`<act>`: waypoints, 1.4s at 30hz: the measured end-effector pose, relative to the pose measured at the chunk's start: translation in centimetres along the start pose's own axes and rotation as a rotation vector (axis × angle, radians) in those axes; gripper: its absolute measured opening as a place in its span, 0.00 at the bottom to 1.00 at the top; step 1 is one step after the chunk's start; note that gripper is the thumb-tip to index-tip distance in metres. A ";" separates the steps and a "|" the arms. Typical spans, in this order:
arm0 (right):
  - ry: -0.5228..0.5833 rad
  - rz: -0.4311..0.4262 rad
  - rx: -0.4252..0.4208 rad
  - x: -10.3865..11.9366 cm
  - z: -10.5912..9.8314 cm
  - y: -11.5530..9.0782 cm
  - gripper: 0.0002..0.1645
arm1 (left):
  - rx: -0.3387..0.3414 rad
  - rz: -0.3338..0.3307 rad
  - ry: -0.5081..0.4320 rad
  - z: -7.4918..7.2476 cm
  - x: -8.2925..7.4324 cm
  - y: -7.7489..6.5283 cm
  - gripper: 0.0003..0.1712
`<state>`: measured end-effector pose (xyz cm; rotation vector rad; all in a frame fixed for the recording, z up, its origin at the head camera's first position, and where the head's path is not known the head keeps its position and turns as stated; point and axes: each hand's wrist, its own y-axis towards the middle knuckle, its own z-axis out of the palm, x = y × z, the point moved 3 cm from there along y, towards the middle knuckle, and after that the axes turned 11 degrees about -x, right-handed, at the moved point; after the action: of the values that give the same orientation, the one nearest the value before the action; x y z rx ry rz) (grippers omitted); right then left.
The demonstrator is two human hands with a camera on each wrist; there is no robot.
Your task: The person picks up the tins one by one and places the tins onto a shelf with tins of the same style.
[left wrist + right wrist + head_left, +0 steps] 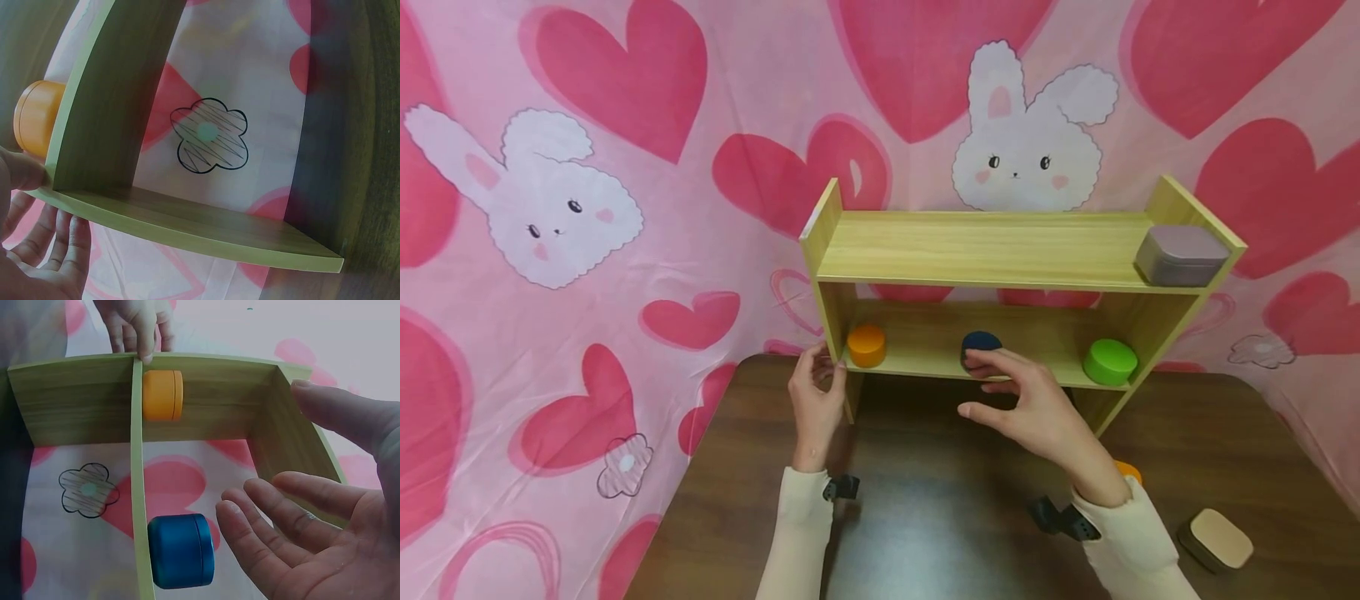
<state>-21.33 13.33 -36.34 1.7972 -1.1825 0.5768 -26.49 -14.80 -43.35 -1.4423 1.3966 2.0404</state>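
Observation:
A light wooden two-tier shelf (962,250) stands on a table. My left hand (817,400) grips the front edge of its left side panel, thumb (25,172) at the board's corner and the other fingers along the outer face. Just inside that panel, an orange round tin (867,346) sits on the lower board. A blue round tin (181,551) rests mid-board. Before it my right hand (1030,404) is held with extended fingers and thumb apart, nothing between them; its fingertips (231,515) are close to the tin. At the board's right end is a green round tin (1110,361).
A grey rounded box (1182,255) occupies the top board's right end. On the table (925,517), a box with a beige lid (1217,540) lies to the right, and something orange (1128,472) is partly hidden behind my right wrist. Pink heart-patterned cloth (760,75) hangs behind.

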 end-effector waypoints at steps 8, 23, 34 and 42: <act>-0.030 -0.025 -0.038 -0.3 -0.7 -0.6 0.37 | 0.001 0.006 -0.013 0.0 0.0 0.0 0.15; -0.092 0.010 -0.086 -2.2 -1.9 -1.8 0.35 | 0.000 0.016 -0.009 -0.2 0.1 -0.1 0.16; -0.132 0.083 -0.074 -3.5 -3.0 -2.7 0.35 | 0.002 0.016 -0.022 0.0 0.1 -0.2 0.16; -0.137 0.128 -0.089 -4.3 -3.6 -3.1 0.37 | 0.006 0.008 -0.025 0.1 0.0 -0.1 0.16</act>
<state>-20.15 18.97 -39.05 1.7159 -1.4027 0.4723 -26.50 -14.69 -43.44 -1.4054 1.4002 2.0504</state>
